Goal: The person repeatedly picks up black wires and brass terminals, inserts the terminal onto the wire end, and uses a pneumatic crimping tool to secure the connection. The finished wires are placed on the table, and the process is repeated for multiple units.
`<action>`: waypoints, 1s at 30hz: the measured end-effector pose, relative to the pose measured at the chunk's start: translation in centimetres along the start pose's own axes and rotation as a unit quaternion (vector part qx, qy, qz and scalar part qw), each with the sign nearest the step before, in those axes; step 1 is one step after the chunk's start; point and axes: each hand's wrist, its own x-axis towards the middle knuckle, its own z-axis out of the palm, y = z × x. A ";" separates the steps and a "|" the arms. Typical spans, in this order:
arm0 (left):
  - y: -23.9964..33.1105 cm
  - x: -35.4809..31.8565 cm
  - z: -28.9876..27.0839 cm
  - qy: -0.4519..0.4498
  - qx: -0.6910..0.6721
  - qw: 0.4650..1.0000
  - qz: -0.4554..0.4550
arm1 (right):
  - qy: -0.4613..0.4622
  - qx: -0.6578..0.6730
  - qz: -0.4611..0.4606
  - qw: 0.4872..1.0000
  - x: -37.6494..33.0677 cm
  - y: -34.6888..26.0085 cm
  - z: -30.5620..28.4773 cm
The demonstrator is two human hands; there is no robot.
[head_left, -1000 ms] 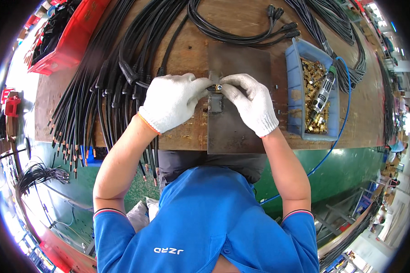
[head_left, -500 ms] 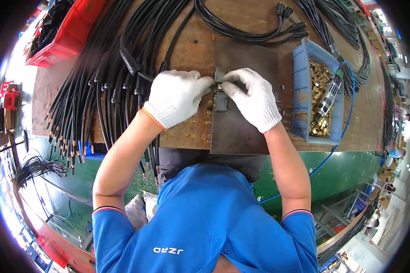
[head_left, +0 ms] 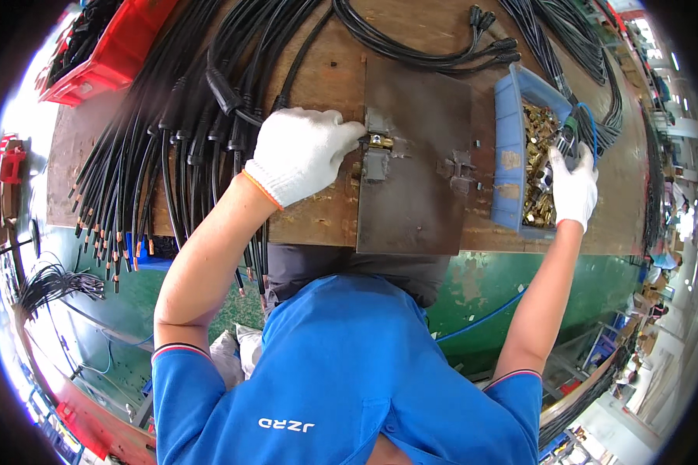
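Note:
My left hand [head_left: 298, 155], in a white knit glove, is closed with thumb and forefinger pinching the black end of a cable [head_left: 364, 140]. That end meets a small brass terminal [head_left: 380, 141], seated between grey blocks on a dark metal plate [head_left: 411, 209]. Off to the right, my gloved right hand [head_left: 574, 187] has its fingers around a powered screwdriver [head_left: 568, 136] with a green end and a blue hose. The screwdriver lies over a blue bin [head_left: 506, 132] of loose brass terminals [head_left: 537, 143]; its lower part is hidden by the hand.
Many black cables [head_left: 139, 139] with bare copper ends hang over the table's front edge at left. A red bin [head_left: 105, 66] stands at the far left. More cable bundles [head_left: 578, 46] lie at the back right. The blue hose [head_left: 488, 314] trails below the wooden table [head_left: 318, 225].
My right hand has left the brass terminal on the plate and moved right to the screwdriver at the blue bin. My left hand stays at the terminal with the cable.

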 end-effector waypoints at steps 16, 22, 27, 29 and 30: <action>0.3 -0.1 -0.2 0.000 -0.004 1.000 -0.016 | -0.202 0.859 -0.082 0.463 1.0 -4.0 -3.2; 0.2 0.1 -0.2 -0.010 0.005 1.000 -0.012 | -0.288 0.897 -0.121 0.313 -2.9 -15.0 -3.2; 0.4 0.1 -0.3 -0.013 -0.002 1.000 -0.019 | -0.270 0.860 -0.201 0.383 -5.9 -20.9 0.6; 0.4 0.0 -0.3 -0.015 0.001 1.000 -0.022 | -0.250 0.870 -0.147 0.400 -6.7 -21.5 1.6; 0.4 0.0 -0.2 -0.015 0.002 1.000 -0.022 | -0.244 0.869 -0.138 0.409 -6.9 -21.7 1.8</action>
